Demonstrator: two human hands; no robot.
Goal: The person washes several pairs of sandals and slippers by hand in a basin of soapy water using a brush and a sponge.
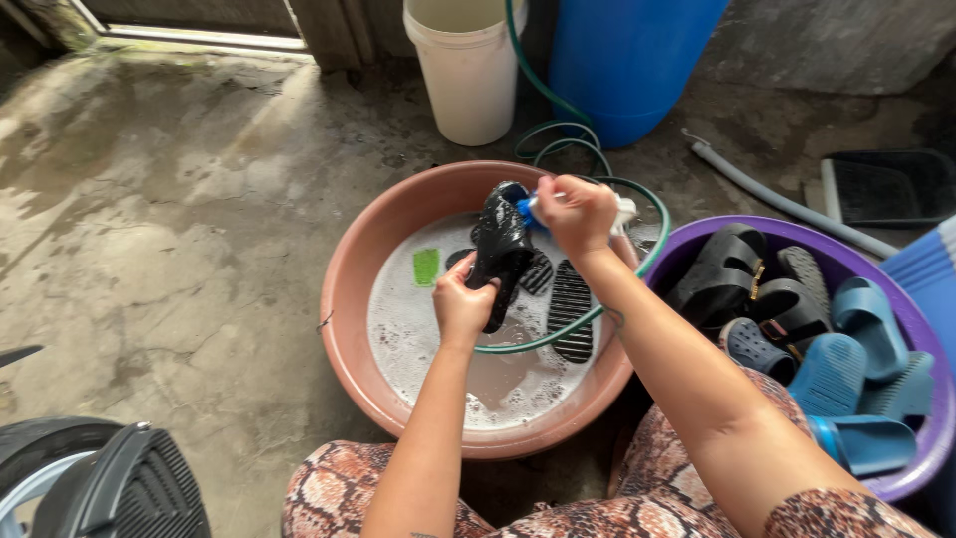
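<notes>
Fingers of the left hand (pixel 460 304) clamp a black slipper (pixel 501 249) upright over the brown basin (pixel 349 289), so suds drip back; the right hand (pixel 576 212) closes around a brush (pixel 528 207) against its far end. Right, a purple basin (pixel 901 299) holds more footwear.

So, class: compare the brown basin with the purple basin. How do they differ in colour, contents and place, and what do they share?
1. The brown basin is reddish-brown; the purple basin is purple.
2. The brown basin holds foamy water, with black footwear lying in it; the purple basin holds piled black and blue sandals, with no water showing.
3. Both hands work over the brown basin; the purple basin sits to its right, untouched.
Shared: both are round and stand on the concrete floor.
</notes>
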